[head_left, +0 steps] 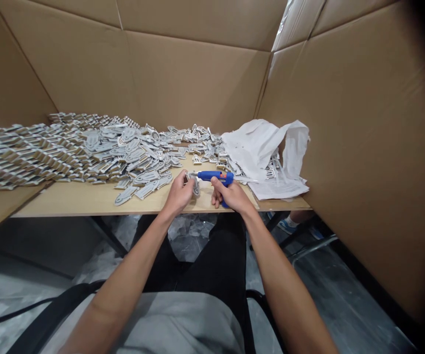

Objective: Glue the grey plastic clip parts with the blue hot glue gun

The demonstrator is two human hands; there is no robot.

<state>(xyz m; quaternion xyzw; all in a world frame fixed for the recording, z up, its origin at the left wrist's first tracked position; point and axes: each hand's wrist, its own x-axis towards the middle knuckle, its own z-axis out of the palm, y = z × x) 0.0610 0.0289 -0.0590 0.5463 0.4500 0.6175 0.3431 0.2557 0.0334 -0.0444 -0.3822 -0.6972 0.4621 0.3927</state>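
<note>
My right hand point(230, 194) is wrapped round the handle of a blue hot glue gun point(212, 175) with an orange mark on its side. The gun lies level and its nozzle points left. A glue stick seems to stick out of its back end. Between the fingers of my left hand point(180, 192) is a small grey flat piece with a rounded outline point(196, 187). The nozzle tip is right at this piece; whether they touch I cannot tell. My left fingers hide part of the piece.
A heap of similar grey pieces point(131, 152) lies left of my hands, beside tightly stacked rows point(24, 152). Crumpled white paper point(252, 145) with small pieces rests at the right. Cardboard walls point(197, 78) enclose the wooden table point(87, 199). Another person's shoe point(286, 226) shows beneath it.
</note>
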